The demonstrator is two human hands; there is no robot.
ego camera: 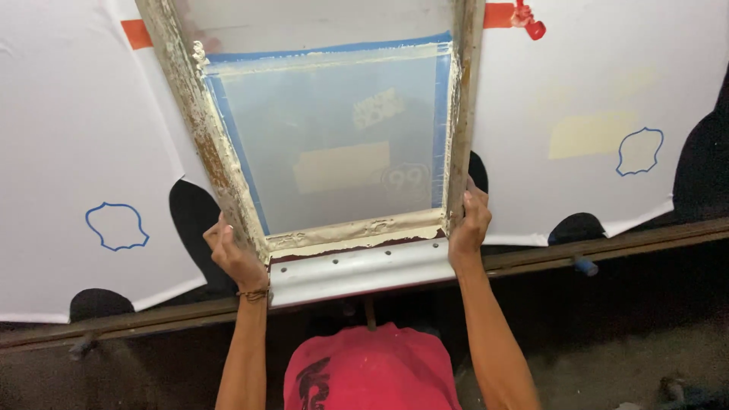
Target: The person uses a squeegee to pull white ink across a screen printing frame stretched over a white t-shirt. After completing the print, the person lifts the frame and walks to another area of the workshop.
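Both hands (pixel 235 254) (pixel 468 224) grip the screen frame (pixel 216 163).

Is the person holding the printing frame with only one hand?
No, the left hand grips the left side of the screen frame and the right hand grips its right side.

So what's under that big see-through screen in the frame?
Through the screen a pale yellow patch and white fabric show faintly. The paint-crusted frame, gripped by the left hand and right hand, hides what lies beneath its edges.
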